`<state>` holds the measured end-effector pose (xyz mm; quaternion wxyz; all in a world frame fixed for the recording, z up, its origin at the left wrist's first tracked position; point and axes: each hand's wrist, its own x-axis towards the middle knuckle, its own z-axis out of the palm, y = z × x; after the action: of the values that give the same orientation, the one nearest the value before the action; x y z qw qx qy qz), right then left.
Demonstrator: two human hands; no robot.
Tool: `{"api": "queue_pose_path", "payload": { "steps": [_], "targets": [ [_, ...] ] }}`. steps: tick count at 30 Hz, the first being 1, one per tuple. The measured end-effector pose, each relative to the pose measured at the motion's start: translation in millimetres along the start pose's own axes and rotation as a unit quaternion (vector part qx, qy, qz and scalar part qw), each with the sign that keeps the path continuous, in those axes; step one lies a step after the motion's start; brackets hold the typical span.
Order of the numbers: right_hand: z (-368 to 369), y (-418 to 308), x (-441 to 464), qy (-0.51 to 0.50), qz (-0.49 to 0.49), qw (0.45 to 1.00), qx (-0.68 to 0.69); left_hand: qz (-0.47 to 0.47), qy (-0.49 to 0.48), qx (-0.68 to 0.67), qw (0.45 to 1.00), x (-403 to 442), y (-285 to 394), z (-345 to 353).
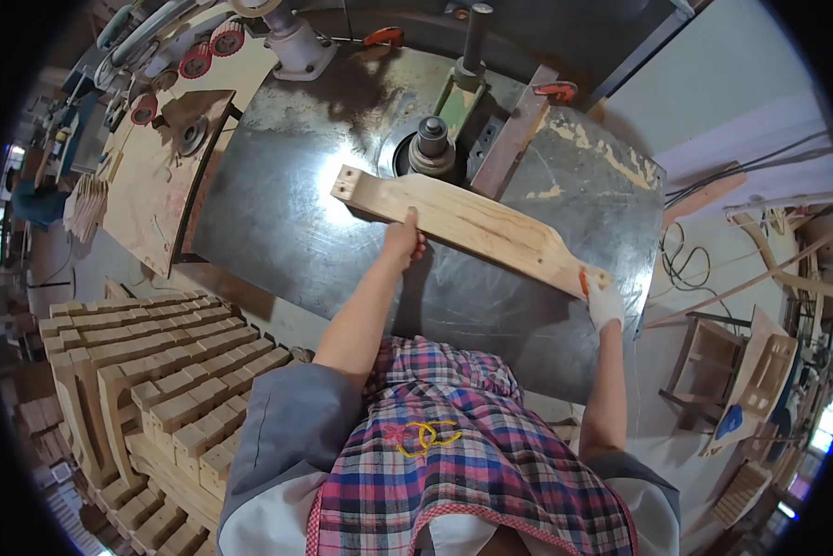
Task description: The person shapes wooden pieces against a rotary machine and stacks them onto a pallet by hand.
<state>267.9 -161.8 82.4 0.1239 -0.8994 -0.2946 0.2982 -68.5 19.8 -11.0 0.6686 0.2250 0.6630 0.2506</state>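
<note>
Head view | left hand (403, 243), gloved right hand (605, 303) grip wooden board (477, 225), mid metal table (273, 199) toward its right edge | undersides hidden from me; board partly covers spindle (432, 144) foot | apron (500, 445) stitching (426, 437): I can't read it

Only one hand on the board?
No, the left hand holds the board by its near edge, the right hand its right end.

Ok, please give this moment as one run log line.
left hand: holds wooden board, near edge | right hand: gloved, holds board's right end | spindle: just beyond board, contact unclear
</note>
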Motion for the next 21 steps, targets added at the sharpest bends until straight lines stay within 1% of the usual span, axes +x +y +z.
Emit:
{"api": "queue_pose_path", "payload": {
  "steps": [2,3,5,7,8,9,10,11,12,13,15,16,20,21],
  "targets": [
    [28.1,-15.5,14.3,-0.003,-0.071,0.995,-0.065,0.019,0.055,-0.047,0.997,16.9,8.6,-31.9],
    [40.2,-31.9,14.9,-0.043,-0.076,0.993,-0.080,0.031,0.074,-0.073,0.994,22.4,13.9,-54.5],
    [49.8,-79.2,-7.9,-0.092,-0.090,0.986,-0.106,0.048,0.123,-0.093,0.987,23.3,22.3,-105.4],
    [69.8,-102.4,-19.0,-0.128,-0.129,0.977,-0.115,0.063,0.176,-0.076,0.980,13.7,29.4,-152.3],
    [78.2,-113.1,-26.0,-0.129,-0.127,0.977,-0.110,0.076,0.220,-0.045,0.972,8.8,32.6,-172.9],
    [83.9,-122.3,-34.0,-0.148,-0.146,0.971,-0.116,0.093,0.287,0.009,0.953,7.3,35.7,-191.7],
    [87.9,-130.0,-41.8,-0.165,-0.163,0.965,-0.123,0.114,0.379,0.086,0.914,7.7,37.3,-210.9],
    [90.4,-137.7,-48.9,-0.165,-0.158,0.966,-0.122,0.144,0.471,0.158,0.856,13.7,39.4,-231.0],
    [91.4,-145.9,-56.4,-0.164,-0.145,0.965,-0.144,0.154,0.564,0.226,0.779,20.1,41.4,-251.1],
    [91.8,-154.1,-63.0,-0.163,-0.131,0.964,-0.167,0.201,0.594,0.237,0.742,24.8,43.4,-271.8],
    [95.3,-167.9,-73.1,-0.162,-0.104,0.958,-0.214,0.293,0.489,0.282,0.772,29.9,55.1,-314.4],
    [98.3,-175.3,-74.0,-0.159,-0.101,0.958,-0.216,0.293,0.485,0.280,0.775,33.1,62.7,-324.5],
    [113.5,-195.0,-74.3,-0.078,-0.074,0.978,-0.181,0.239,0.373,0.312,0.841,53.9,101.5,-342.2],
    [115.9,-197.5,-73.9,-0.075,-0.072,0.978,-0.182,0.240,0.370,0.311,0.842,58.3,110.7,-340.6]
  ]
}}
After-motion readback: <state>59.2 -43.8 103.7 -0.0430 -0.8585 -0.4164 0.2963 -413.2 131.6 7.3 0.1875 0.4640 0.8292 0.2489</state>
